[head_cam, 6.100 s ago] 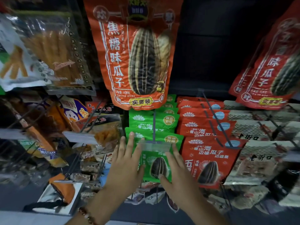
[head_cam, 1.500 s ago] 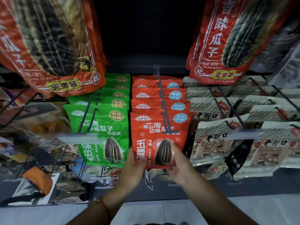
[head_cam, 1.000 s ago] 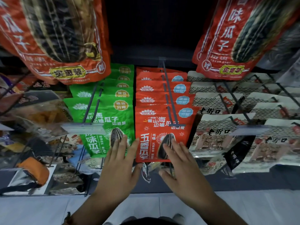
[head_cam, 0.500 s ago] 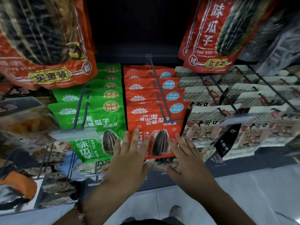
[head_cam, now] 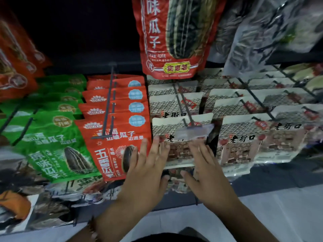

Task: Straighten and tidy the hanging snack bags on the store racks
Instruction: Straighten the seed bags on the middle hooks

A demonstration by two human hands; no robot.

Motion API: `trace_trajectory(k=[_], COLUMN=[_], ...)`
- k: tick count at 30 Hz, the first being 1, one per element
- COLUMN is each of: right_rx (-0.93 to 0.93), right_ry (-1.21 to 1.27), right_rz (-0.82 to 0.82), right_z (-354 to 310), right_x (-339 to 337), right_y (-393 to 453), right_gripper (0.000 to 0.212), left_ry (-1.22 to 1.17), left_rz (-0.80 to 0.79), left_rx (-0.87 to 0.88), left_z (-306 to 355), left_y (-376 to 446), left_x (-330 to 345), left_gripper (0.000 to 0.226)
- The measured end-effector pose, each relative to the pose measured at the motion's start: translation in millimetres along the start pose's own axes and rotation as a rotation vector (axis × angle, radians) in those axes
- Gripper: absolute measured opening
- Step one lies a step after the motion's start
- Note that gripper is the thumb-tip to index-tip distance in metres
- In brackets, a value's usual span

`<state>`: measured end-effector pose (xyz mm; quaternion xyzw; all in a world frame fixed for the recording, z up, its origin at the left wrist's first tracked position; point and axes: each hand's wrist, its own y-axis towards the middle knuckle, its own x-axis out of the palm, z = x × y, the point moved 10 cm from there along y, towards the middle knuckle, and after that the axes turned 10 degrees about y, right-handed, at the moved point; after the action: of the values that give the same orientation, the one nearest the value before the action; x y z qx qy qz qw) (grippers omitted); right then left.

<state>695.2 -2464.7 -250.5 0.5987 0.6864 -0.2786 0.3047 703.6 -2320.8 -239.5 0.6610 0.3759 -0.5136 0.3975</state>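
Observation:
A row of white snack bags [head_cam: 180, 130] with grey roof patterns hangs on a peg in the middle, a price tag [head_cam: 194, 131] at the peg's tip. My left hand [head_cam: 148, 172] and my right hand [head_cam: 208, 173] reach up with straight, spread fingers at the lower edge of the front white bag, one on each side. Whether the fingertips touch it is blurred. To the left hang a row of red sunflower seed bags [head_cam: 115, 137] and a row of green seed bags [head_cam: 52, 142].
Large red seed bags [head_cam: 173, 37] hang from the rack above, just over the white row. More white bags [head_cam: 251, 137] fill pegs to the right, and dark clear bags [head_cam: 272, 32] hang at the top right. Lower racks hold mixed snacks [head_cam: 57, 206]. Pale floor [head_cam: 262, 215] lies below.
Both hands have left the front red seed bag and moved right to the front white bag. The view has shifted right with them.

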Motion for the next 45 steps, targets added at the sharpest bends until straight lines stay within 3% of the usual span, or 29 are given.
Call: trace_trajectory(k=[10, 12, 18, 21, 25, 26, 29, 35, 38, 41, 43, 45], right_rx=[-0.127, -0.145, -0.122, 0.152, 0.781, 0.902, 1.022, 0.986, 0.971, 0.944, 0.774, 0.456], right_ry=[0.092, 0.144, 0.336, 0.732, 1.221, 1.291, 1.364, 1.334, 1.321, 1.336, 1.169, 0.786], right_rz=[0.058, 0.090, 0.091, 0.084, -0.070, -0.112, -0.129, -0.142, -0.164, -0.181, -0.212, -0.305], right_z=[-5, -7, 5, 33, 69, 72, 80, 76, 76, 74, 67, 49], right_x=[-33, -37, -39, -22, 42, 55, 70, 65, 63, 57, 41, 22], right_y=[56, 67, 74, 62, 31, 25, 30, 51, 46, 33, 29, 28], right_gripper=[0.090, 0.090, 0.083, 0.086, 0.044, 0.044, 0.052, 0.061, 0.037, 0.026, 0.040, 0.068], left_ry=[-0.048, -0.055, -0.028, -0.028, 0.018, 0.029, 0.049, -0.006, -0.161, -0.342, -0.328, -0.264], left_rz=[0.030, 0.041, 0.112, 0.043, -0.126, -0.151, -0.168, -0.168, -0.126, -0.059, -0.005, -0.019], left_rx=[-0.239, -0.287, -0.297, -0.276, -0.229, -0.223, -0.196, -0.200, -0.191, -0.263, -0.320, -0.343], left_z=[13, 10, 15, 26, 40, 40, 40, 39, 36, 17, 2, -9], left_y=[56, 68, 80, 63, 36, 32, 27, 32, 23, 10, 0, -9], left_x=[-7, -8, 3, 28, 79, 87, 94, 84, 68, 48, 35, 29], left_gripper=[0.087, 0.078, 0.080, 0.087, 0.097, 0.101, 0.103, 0.089, 0.068, 0.049, 0.044, 0.049])
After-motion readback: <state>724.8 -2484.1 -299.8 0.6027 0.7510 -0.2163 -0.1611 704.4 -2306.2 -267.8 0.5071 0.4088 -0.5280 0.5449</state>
